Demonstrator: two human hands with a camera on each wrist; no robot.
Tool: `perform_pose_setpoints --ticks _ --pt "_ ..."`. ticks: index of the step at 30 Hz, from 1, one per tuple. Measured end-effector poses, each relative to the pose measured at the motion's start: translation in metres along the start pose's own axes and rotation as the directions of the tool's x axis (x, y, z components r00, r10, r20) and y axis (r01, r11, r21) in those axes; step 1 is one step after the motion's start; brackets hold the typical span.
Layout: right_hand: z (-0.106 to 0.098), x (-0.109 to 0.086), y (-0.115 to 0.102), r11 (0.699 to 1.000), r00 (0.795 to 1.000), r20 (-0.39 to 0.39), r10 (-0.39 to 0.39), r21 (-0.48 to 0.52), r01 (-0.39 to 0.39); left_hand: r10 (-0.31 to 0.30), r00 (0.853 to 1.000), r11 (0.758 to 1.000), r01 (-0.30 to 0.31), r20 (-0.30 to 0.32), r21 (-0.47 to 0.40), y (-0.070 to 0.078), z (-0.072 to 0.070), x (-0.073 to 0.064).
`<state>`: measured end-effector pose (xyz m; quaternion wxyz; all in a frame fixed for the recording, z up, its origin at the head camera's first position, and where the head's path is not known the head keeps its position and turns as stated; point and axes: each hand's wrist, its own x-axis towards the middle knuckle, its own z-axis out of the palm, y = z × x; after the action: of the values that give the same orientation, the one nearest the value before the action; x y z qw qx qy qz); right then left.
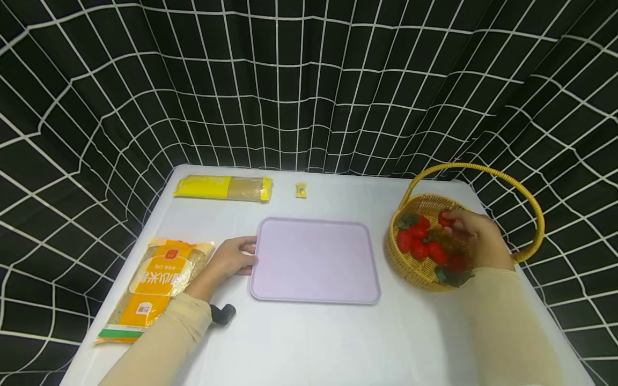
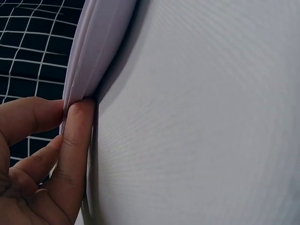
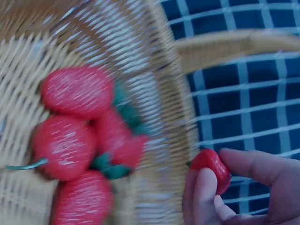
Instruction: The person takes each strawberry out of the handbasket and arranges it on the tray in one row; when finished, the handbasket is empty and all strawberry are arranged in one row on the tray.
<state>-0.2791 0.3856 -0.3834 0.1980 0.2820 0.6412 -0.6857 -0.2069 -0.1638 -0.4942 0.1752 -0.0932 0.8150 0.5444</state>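
Note:
My left hand (image 1: 232, 260) holds the left edge of a pale purple tray (image 1: 316, 262) lying on the table. In the left wrist view, thumb and fingers pinch the tray's rim (image 2: 96, 51). Over at the right, my right hand (image 1: 475, 230) is above a wicker basket (image 1: 401, 268) with a tall arched handle (image 1: 523, 193). It pinches a red strawberry (image 3: 212, 169) between thumb and fingers, close to the basket's rim in the right wrist view. Several more strawberries (image 1: 419, 250) with green leaves lie inside the basket, partly covered by the right hand and wrist.
A yellow pack of noodles (image 1: 224, 187) and a small yellow wrapped piece (image 1: 301, 190) lie along the table's back. An orange and clear food bag (image 1: 156, 281) lies at the left, beside a small black object (image 1: 223, 314). Black gridded cloth (image 1: 309, 86) surrounds the white table.

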Motion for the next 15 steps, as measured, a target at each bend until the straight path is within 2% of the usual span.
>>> perform_pose_setpoints --ticks 4,8,12,15 --pt "0.018 -0.032 -0.004 0.989 0.987 0.086 -0.136 -0.038 0.139 -0.002 1.000 1.000 0.002 0.000 0.002 0.003 0.000 0.001" --pt "0.052 -0.055 0.001 0.963 0.957 0.160 -0.243 -0.074 0.257 -0.005 1.000 1.000 0.005 -0.001 0.002 0.002 0.000 0.002" --pt "0.105 -0.058 0.012 0.923 0.932 0.234 -0.276 -0.204 0.325 -0.003 1.000 1.000 0.003 -0.001 0.000 0.000 0.000 0.003" --pt "0.152 -0.045 0.024 0.891 0.939 0.235 -0.250 -0.324 0.318 0.005 1.000 1.000 -0.005 -0.001 0.005 -0.001 0.001 0.002"
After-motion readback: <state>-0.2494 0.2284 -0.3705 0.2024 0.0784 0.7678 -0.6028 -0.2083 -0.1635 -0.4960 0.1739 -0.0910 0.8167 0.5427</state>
